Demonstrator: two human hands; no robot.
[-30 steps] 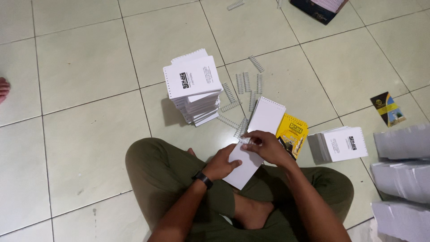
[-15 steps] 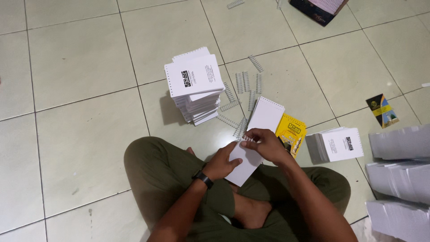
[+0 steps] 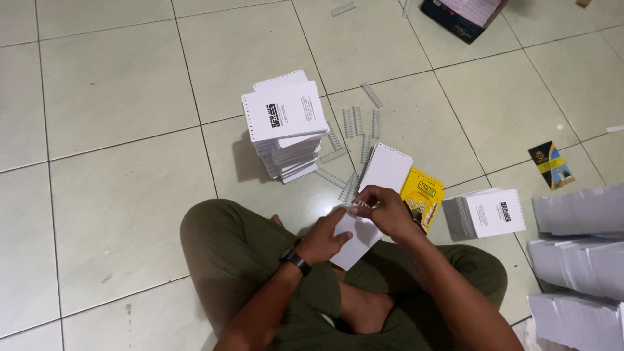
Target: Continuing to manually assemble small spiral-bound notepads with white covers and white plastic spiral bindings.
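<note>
— White paper, a thin punched block [image 3: 356, 239]: it rests on my lap over the crossed legs, left hand [image 3: 323, 240] pressed flat on its lower edge, fingers clenched lightly around it

— And the right hand [image 3: 385, 211]?

— Right fingers pinch a small wire binding comb [image 3: 359, 204] at the block's top edge. I judge the block light and floppy, prone to fanning apart, so the grip belongs at the punched edge; the comb looks springy and easy to bend

— What lies around you on the floor [image 3: 117, 162]?

— A tall stack of white bound notebooks [image 3: 286, 127] with a black square emblem on top, straight ahead. Loose combs [image 3: 354, 123] beside it. A yellow-covered notebook [image 3: 421, 198] just right of my hands, then a shorter white stack [image 3: 486, 213] with a dark label. Further right, a small dark and yellow leaflet [image 3: 550, 164]; a dark box [image 3: 463, 16] at the top edge
</note>
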